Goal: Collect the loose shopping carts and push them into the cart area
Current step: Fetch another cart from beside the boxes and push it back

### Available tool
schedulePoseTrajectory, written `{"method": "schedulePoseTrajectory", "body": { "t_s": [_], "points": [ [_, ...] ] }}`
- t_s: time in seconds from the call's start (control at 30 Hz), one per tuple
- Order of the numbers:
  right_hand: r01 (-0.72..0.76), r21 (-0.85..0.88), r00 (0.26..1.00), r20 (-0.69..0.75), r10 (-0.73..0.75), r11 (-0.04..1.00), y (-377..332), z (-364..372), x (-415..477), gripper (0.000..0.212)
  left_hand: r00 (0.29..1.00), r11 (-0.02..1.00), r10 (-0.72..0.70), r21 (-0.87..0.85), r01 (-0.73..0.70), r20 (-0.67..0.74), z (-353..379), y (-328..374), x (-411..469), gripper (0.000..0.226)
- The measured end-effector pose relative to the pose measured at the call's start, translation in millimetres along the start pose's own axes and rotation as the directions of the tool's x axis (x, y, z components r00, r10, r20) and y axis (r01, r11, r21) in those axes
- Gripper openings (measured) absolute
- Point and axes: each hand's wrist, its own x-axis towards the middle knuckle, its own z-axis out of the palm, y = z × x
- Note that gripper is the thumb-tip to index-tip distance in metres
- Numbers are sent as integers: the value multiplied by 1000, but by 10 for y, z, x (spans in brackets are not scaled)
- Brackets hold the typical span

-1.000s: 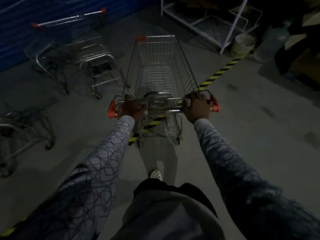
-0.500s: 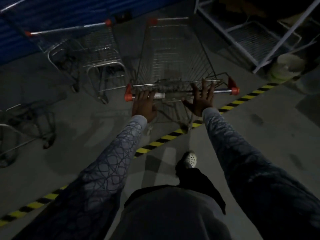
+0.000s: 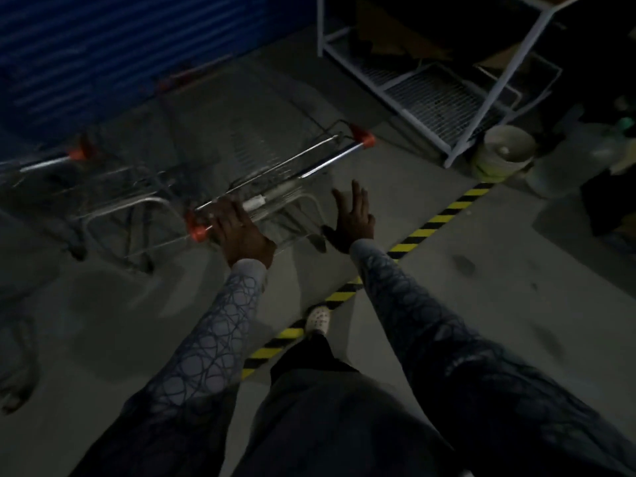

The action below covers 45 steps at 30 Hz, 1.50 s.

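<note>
As the head camera looked down along both patterned sleeves [image 3: 220, 332], the shopping cart [image 3: 272, 166] stood on the grey concrete floor [image 3: 481, 304] ahead and to the left of the person. It was on the far side of the yellow-and-black floor tape [image 3: 437, 222], its basket pointing toward the blue shutter [image 3: 103, 46]. Its handle bar [image 3: 327, 161] ran slantwise, from an orange end cap [image 3: 197, 233] beside the left hand up to a second orange cap [image 3: 366, 141] at the right.

The left hand [image 3: 241, 232] gripped the bar just beside the nearer cap, fingers curled over the top of the tube and knuckles uppermost. The right hand [image 3: 354, 218] was off the bar, held in the air on its near side, with fingers straight, spread apart and holding nothing.

A second cart [image 3: 130, 204] stood just beside the first on its left, with its own orange-tipped handle [image 3: 48, 163] farther left. Motion blur hid whether the two baskets were touching or nested.

A white metal rack [image 3: 447, 98] with wire shelves stood at upper right, and a pale bucket [image 3: 506, 153] sat on the floor at its near corner. One light-coloured shoe [image 3: 318, 320] rested at the tape line, between the two forearms. The scene was dim, and the cart's wire mesh showed only as a smear.
</note>
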Motion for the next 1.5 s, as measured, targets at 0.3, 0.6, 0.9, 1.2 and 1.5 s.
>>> {"method": "schedulePoseTrajectory", "body": {
  "t_s": [0.3, 0.6, 0.9, 1.2, 1.5],
  "points": [
    [-530, 360, 821, -7, 571, 768, 1789, -790, 515, 76, 870, 890, 453, -164, -426, 196, 522, 2459, 1300, 76],
    [-591, 780, 158, -138, 978, 206, 3515, -1379, -916, 72, 252, 349, 925, -379, -857, 283, 791, 5217, 158, 65],
    [-293, 949, -387, -9, 922, -113, 4424, -1517, -3074, 66, -396, -234, 903, -580, -780, 168, 938, 6626, -2340, 66],
    [-128, 981, -657, 29, 753, -149, 4819, -1669, -4604, 58, -666, -480, 740, -626, -615, 87, 903, 7598, -4425, 68],
    [-106, 962, -771, 79, 631, -251, 5439, -1748, -6085, 58, -897, -680, 443, -653, -332, -6, 1021, 8304, -6804, 70]
  ]
}}
